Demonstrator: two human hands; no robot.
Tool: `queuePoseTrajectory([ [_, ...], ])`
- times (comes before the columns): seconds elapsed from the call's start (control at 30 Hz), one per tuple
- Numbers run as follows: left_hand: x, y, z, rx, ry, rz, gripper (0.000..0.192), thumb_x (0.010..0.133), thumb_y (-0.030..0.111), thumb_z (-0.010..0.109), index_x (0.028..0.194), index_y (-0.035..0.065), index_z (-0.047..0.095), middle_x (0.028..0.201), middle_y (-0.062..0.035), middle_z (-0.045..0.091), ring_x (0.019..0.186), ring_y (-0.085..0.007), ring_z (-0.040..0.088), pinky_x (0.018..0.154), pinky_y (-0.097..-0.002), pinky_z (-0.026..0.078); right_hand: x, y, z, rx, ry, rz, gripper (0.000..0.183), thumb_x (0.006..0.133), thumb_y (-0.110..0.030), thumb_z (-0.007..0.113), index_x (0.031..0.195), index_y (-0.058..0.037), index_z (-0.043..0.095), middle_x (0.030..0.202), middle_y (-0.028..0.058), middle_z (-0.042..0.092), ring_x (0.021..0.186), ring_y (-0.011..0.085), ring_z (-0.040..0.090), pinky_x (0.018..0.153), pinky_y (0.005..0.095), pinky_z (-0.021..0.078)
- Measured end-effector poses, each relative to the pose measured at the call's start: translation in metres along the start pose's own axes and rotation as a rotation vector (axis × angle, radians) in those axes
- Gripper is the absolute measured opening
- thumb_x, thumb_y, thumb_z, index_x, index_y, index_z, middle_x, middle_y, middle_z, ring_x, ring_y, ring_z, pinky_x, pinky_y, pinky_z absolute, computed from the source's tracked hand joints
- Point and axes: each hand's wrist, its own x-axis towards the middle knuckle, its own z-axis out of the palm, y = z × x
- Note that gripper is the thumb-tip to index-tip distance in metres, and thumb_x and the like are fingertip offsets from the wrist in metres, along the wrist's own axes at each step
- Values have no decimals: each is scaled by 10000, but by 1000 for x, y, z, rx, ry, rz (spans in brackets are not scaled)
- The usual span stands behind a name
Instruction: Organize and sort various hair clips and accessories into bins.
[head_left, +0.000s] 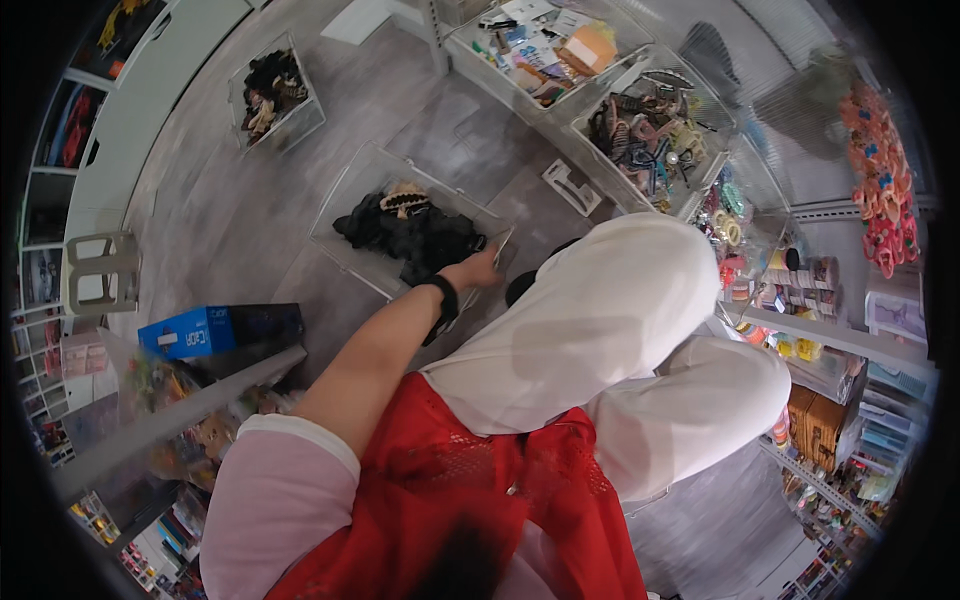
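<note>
My left hand (478, 270) grips the near right rim of a clear plastic bin (330, 255) on the floor; its fingertips are partly hidden. Inside the bin lie black fabric hair accessories (431, 244), probably scrunchies, in a loose heap. Among them is a beige hair claw clip (405, 199) with dark teeth. A black band (447, 304) circles my left wrist. My right hand is out of view. My bent legs in white trousers (592, 315) fill the middle right, beside the bin.
Another clear bin (311, 124) of dark accessories stands farther left. Shelf bins at upper right hold claw clips (649, 139) and packaged items (540, 52). A white hair-clip card (571, 187) lies on the floor. Left are a blue box (187, 332) and a plastic stool (101, 274).
</note>
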Motion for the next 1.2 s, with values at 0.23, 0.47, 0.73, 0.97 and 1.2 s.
queuePoseTrajectory([
  [0.23,-18,-91,-16,-108,-366,135,605,773,265,588,1273,53,321,1202,-146,446,1091,-211,433,897,-328,354,22,-123,-44,18,-472,118,197,826,-103,435,759,54,534,630,163,589,501,237,599,430,326,497],
  [0.47,-50,104,-170,-26,89,388,388,854,176,477,1205,24,409,1129,-86,515,977,-135,502,799,-260,415,23,-303,-209,187,46,-796,231,867,-186,457,873,36,520,581,81,560,484,130,555,435,257,456],
  [0.73,-173,434,-168,-190,94,1164,332,887,178,394,1179,23,431,1121,-96,517,960,-162,527,812,-284,427,-107,-539,-345,180,967,-1592,185,797,-130,499,924,-10,561,807,150,596,770,238,592,689,326,450],
  [0.97,-85,453,-22,154,-228,1335,240,801,130,485,1011,23,532,881,-162,573,793,-291,565,697,-358,442,-45,-630,-365,-496,1181,-830,238,795,-158,430,934,-85,610,935,128,600,884,270,580,775,365,452],
  [1.2,-12,435,-23,555,24,1260,224,781,146,494,983,70,554,911,-137,566,814,-320,547,698,-387,445,-31,-635,-398,-453,1000,-841,210,761,-163,467,862,-99,639,935,128,608,878,302,582,729,369,476],
])
